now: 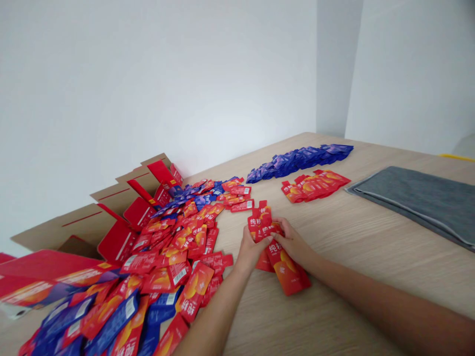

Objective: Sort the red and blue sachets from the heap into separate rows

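Note:
Both my hands meet over a small fanned bunch of red sachets (285, 269) with orange fruit pictures and white lettering, low over the wooden table (356, 296). My left hand (254, 247) closes on the bunch from the left, its thumb across the front. From the right, my right hand (291, 242) grips the same bunch with thumb and fingers. Just beyond lies a fanned row of red sachets (315, 186), and behind it a longer overlapping row of blue sachets (300, 160). A loose heap of red and blue sachets (185, 237) spreads to the left of my hands.
Opened cardboard boxes with red and white printing (115, 242) lie along the left, against the wall, with sachets spilling from them. A grey zipped fabric pouch (419, 198) rests flat at the right. The white wall (222, 74) borders the table's far left side.

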The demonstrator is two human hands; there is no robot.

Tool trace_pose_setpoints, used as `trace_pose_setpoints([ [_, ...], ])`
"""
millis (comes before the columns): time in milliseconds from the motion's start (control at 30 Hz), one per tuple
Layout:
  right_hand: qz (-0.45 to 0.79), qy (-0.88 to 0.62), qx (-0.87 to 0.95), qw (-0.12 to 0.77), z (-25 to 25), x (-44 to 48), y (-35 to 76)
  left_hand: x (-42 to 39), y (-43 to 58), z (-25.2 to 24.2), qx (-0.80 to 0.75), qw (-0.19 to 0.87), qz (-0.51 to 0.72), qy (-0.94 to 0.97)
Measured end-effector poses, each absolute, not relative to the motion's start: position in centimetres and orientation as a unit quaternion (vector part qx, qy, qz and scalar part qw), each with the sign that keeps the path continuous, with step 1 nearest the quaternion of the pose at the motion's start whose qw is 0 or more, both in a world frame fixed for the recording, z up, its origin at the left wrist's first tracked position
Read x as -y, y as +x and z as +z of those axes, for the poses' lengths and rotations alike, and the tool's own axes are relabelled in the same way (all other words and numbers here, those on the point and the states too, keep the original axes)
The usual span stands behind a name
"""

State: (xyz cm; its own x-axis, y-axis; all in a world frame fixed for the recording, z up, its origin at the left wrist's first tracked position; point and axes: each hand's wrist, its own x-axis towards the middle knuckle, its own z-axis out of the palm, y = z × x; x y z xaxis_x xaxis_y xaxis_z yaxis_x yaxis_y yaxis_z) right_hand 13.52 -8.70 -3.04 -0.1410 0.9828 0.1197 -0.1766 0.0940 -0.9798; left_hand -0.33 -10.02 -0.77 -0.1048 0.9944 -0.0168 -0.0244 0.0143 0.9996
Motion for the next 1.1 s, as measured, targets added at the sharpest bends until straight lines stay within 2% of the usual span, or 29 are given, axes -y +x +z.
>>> trace_pose_setpoints([
  [133,0.515,-0.376,0.534,0.555,-2.8,9.0,13.5,11.1,0.7,-0.6,-0.469,0.552,0.545,0.422],
  [233,0.51,-0.365,0.541,0.561,-1.4,10.2,13.8,12.3,1.3,0.8,-0.457,0.534,0.568,0.428],
  [300,0.486,-0.344,0.558,0.578,-0.4,11.1,14.2,13.2,1.4,1.9,-0.454,0.473,0.589,0.472],
  [467,0.386,-0.281,0.62,0.623,0.4,12.6,15.3,14.5,0.3,2.2,-0.494,0.235,0.601,0.582],
  [533,0.396,-0.284,0.63,0.605,0.3,12.6,15.5,14.5,-0.4,1.2,-0.517,0.211,0.573,0.601],
  [667,0.469,-0.307,0.627,0.54,0.3,12.3,15.1,14.6,-1.2,-0.2,-0.522,0.25,0.535,0.615],
  [900,0.571,-0.282,0.587,0.501,-1.1,11.3,14.1,14.3,-0.4,0.1,-0.468,0.412,0.54,0.566],
  [1000,0.565,-0.285,0.611,0.477,-1.5,11.1,13.9,13.8,-0.1,0.1,-0.443,0.481,0.526,0.543],
  [1100,0.541,-0.276,0.659,0.443,-1.2,11.6,14.0,13.6,0.2,0.5,-0.459,0.473,0.536,0.526],
])
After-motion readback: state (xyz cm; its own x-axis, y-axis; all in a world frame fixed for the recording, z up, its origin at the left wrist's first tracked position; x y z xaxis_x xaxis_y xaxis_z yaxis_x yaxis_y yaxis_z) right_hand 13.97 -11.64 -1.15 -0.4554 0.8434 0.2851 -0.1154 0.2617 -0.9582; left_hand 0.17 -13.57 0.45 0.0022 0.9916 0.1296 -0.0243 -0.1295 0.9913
